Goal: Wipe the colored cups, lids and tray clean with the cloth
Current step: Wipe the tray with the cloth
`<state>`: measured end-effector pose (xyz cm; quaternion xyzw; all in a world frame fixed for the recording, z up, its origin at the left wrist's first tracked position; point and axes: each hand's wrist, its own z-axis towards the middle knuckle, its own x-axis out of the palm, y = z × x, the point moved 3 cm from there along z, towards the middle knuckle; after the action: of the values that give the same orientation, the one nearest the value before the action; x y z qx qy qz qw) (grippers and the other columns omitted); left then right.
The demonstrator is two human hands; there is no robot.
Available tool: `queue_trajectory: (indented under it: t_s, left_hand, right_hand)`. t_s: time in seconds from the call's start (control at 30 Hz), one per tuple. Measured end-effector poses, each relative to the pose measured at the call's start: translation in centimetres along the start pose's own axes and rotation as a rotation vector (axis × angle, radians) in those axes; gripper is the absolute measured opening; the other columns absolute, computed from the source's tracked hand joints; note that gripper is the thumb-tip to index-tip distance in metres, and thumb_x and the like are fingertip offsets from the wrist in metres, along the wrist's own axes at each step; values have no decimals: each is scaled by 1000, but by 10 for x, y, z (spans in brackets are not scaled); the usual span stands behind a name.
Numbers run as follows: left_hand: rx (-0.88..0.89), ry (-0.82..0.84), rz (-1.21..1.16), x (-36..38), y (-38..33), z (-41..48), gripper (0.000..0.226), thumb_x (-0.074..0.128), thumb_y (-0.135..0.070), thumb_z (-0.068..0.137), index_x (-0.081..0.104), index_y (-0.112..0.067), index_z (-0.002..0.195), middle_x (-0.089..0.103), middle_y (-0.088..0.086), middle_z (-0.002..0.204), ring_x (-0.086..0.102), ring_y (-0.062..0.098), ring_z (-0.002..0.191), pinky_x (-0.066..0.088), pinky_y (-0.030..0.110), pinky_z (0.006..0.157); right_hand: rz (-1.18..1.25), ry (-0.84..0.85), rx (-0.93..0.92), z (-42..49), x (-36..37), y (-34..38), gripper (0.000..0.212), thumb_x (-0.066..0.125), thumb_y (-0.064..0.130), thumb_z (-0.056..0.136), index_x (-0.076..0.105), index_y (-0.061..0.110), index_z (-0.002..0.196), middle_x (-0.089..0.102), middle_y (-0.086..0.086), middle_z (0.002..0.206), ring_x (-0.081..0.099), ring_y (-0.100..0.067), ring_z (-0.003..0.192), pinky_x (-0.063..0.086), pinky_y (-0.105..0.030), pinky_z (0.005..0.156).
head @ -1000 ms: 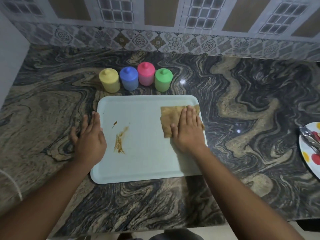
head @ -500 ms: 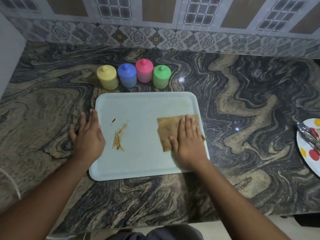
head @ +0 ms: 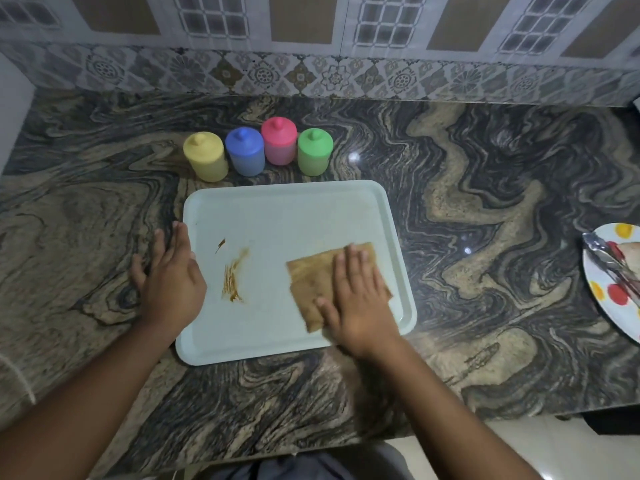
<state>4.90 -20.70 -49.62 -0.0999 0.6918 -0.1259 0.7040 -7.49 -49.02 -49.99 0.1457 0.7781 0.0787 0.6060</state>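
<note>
Far left, the left hand (head: 171,282) lies flat with the fingers straight and a bit spread. It's gripping nothing, just resting mostly on the marbled countertop (head: 485,209) with its inner side up against the left rim of the tray (head: 277,209). Behind the tray's far edge the four cups stand in a tight row, all capped and upright: yellow cup (head: 205,161), then blue cup (head: 245,151), then pink cup (head: 279,140) set a little further back, then green cup (head: 314,152). None of them are on the tray, they're on the counter just beside it. The tray itself is pale, sits flat in the middle of the counter, and has a brown smear (head: 233,278) on its left half, near the left hand, plus a small speck above it. On the right half lies the cloth (head: 311,282), brownish and folded flat. The right hand (head: 360,299) is pressed palm-down on the cloth's right part, fingers straight and together, thumb out to the side, not curled around anything. Way over at the right edge there's a spotted plate (head: 602,306) with metal tongs (head: 613,265) lying on it, well apart from the tray.
</note>
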Motion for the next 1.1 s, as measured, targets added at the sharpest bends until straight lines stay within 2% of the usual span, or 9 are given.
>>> queue_trajectory:
  t_s: [0.1, 0.2, 0.27, 0.37, 0.47, 0.63, 0.77, 0.97, 1.1]
  left_hand:
    - [18, -3, 7, 0, 1, 0, 60, 39, -11, 99, 20, -15, 156, 31, 4, 160, 13, 23, 152, 2, 56, 117]
    - [13, 1, 10, 0, 0, 0, 60, 38, -11, 99, 20, -15, 156, 31, 4, 160, 11, 23, 152, 2, 56, 118]
    - [4, 3, 4, -1, 0, -1, 59, 36, -13, 100, 18, -16, 156, 29, 3, 161, 9, 21, 152, 1, 55, 118]
    - [5, 9, -4, -2, 0, 1, 59, 35, -13, 100, 18, -17, 157, 28, 4, 161, 8, 18, 152, 0, 54, 119]
    - [-1, 4, -14, -2, 2, 0, 58, 35, -14, 100, 19, -18, 156, 29, 4, 161, 9, 17, 152, 1, 53, 119]
    - [21, 9, -8, -3, 4, -1, 57, 36, -15, 102, 19, -17, 156, 28, 4, 161, 10, 20, 152, 2, 53, 119]
    - [5, 14, -25, -6, 1, -1, 56, 33, -16, 103, 18, -19, 157, 26, 4, 162, 9, 18, 152, 0, 51, 119]
    - [-17, -21, -93, -9, 2, 0, 52, 32, -19, 104, 25, -21, 156, 31, 4, 160, 10, 15, 152, 1, 48, 118]
    - [-28, -39, -104, -9, 4, 1, 52, 35, -20, 103, 29, -21, 154, 37, 4, 157, 13, 15, 152, 6, 48, 119]
  right_hand:
    - [-2, -53, 198, 38, -19, -17, 90, 5, 66, 97, -11, 6, 161, -23, -17, 167, -29, -31, 153, -19, -43, 124]
    - [16, -100, 250, 99, -30, 6, 82, 22, 56, 106, -6, 2, 162, -16, -22, 168, -20, -38, 156, -14, -50, 126]
    - [6, -91, 177, 113, -25, 37, 80, 26, 53, 106, -3, 3, 162, -15, -23, 168, -18, -39, 156, -13, -53, 125]
    - [26, -38, -93, 69, -6, 72, 81, 27, 55, 106, -4, 7, 163, -19, -17, 169, -24, -32, 155, -13, -48, 126]
    - [28, -3, -213, 15, 7, 54, 83, 24, 60, 102, -1, 12, 164, -17, -8, 170, -25, -24, 156, -11, -43, 127]
    - [15, -89, 89, 45, -16, 9, 78, 25, 56, 105, -3, 13, 164, -16, -8, 171, -20, -27, 157, -10, -45, 128]
    - [29, -104, 235, 109, -25, 30, 78, 25, 54, 107, -2, 7, 163, -14, -19, 170, -17, -37, 157, -11, -54, 126]
    - [12, -19, -69, 102, 8, 131, 74, 26, 52, 107, -1, 13, 164, -15, -16, 170, -17, -35, 157, -10, -53, 125]
    - [-23, 64, -291, 41, 21, 128, 76, 10, 59, 100, -2, 21, 165, -19, -7, 170, -23, -28, 156, -10, -48, 127]
